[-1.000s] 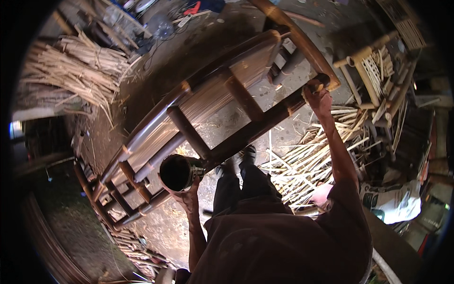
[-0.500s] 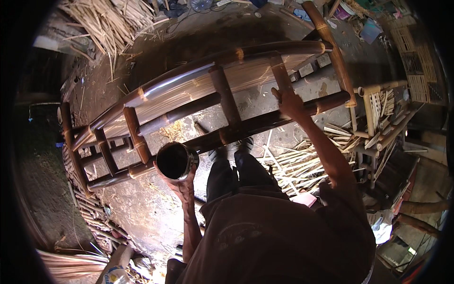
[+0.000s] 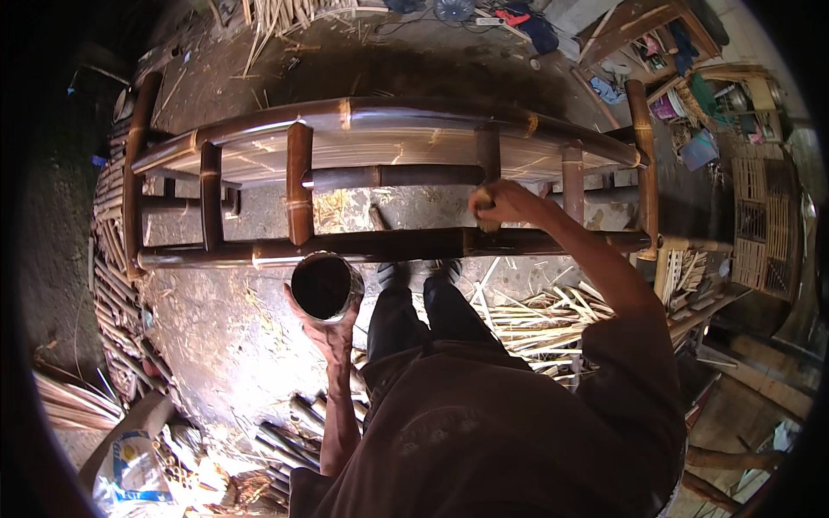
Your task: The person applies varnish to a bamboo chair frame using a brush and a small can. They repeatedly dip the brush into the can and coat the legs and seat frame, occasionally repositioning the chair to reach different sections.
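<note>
Left hand [image 3: 332, 332] holds dark-filled can [image 3: 325, 286].

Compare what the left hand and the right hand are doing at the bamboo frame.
The left hand is held below the bamboo frame, apart from it; the right hand is pressed against one of the frame's upright posts. The left hand grips a round can with a dark inside, upright and open at the top; the right hand is closed, and whatever it holds is hidden. Both arms reach forward over the dirt floor.
</note>
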`<state>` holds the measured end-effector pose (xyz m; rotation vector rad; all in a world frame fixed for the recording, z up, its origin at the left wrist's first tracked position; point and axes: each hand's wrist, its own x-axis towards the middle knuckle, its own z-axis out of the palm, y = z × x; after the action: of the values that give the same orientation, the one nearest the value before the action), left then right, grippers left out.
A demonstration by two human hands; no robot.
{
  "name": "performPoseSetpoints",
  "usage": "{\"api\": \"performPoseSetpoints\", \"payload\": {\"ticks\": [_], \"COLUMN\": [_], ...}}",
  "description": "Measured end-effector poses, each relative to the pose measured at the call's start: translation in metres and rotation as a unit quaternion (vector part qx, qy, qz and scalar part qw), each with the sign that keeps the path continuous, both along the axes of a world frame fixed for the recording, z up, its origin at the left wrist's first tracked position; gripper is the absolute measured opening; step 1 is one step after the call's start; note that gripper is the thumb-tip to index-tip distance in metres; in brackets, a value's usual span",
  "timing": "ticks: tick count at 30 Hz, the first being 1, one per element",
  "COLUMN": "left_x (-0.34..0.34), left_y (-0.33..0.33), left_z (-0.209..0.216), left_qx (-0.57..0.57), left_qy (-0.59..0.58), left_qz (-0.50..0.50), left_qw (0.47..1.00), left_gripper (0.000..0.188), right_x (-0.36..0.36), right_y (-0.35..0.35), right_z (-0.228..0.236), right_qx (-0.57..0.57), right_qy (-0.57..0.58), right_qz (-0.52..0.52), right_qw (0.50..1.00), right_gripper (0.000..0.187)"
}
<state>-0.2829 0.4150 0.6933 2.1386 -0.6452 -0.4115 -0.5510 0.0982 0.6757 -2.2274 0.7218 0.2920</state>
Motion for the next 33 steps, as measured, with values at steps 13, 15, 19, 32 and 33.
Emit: {"api": "performPoseSetpoints", "payload": {"ticks": [13, 15, 19, 32, 33], "left_x": [0.027, 0.035, 0.042, 0.003, -0.004], "left_y": [0.033, 0.042, 0.058, 0.101, 0.101], "left_z": [-0.004, -0.02, -0.027, -0.031, -0.032], "left_qx": [-0.004, -0.011, -0.016, -0.002, -0.003], "left_qy": [0.018, -0.004, 0.033, -0.014, -0.009], "left_qz": [0.107, 0.11, 0.141, 0.293, 0.298], "left_qw": [0.994, 0.994, 0.989, 0.956, 0.955], "left_gripper": [0.118, 0.121, 0.126, 0.125, 0.127], "right_x": [0.022, 0.037, 0.086, 0.183, 0.155], "right_y": [0.002, 0.004, -0.016, 0.005, -0.001], "right_z": [-0.015, 0.013, -0.001, -0.028, -0.035], "right_qx": [-0.107, -0.039, -0.179, -0.288, -0.238], "right_qy": [0.078, 0.099, 0.053, 0.037, 0.184], "right_qz": [0.108, 0.166, 0.339, 0.61, 0.596], "right_qw": [0.985, 0.98, 0.922, 0.737, 0.745], "right_gripper": [0.017, 0.008, 0.017, 0.01, 0.004]}}
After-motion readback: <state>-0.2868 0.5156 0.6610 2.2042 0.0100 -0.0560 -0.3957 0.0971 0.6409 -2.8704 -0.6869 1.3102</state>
